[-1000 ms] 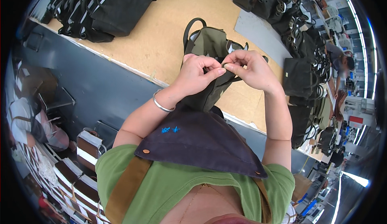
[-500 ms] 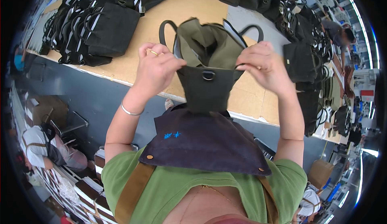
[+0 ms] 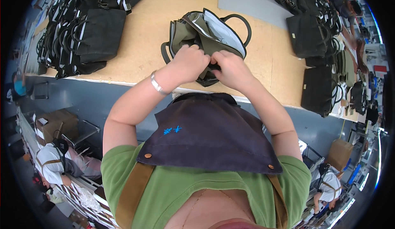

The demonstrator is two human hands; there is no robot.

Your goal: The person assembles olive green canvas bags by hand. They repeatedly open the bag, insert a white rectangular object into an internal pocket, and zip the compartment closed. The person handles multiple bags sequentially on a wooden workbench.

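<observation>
Both hands have come together again: the left hand (image 3: 187, 62) and right hand (image 3: 232, 68) clamp the near edge of the olive bag (image 3: 205, 35). It now lies on the desk (image 3: 140, 35), mouth open, so the work has shifted to its front edge.

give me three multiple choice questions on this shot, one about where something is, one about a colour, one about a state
1. Where do the stacked black bags lie relative to the olive bag?
A. to the person's left
B. on top of it
C. on the floor

2. What colour is the lining inside the olive bag?
A. red
B. pale grey
C. yellow

3. How do the left hand and right hand stand?
A. both flat on the table
B. both closed on the bag's near edge
C. one hanging at the side

Answers: 1 A, the pile sits at the table's left end. 2 B, the open mouth shows light fabric. 3 B, both fists pinch the bag.
</observation>
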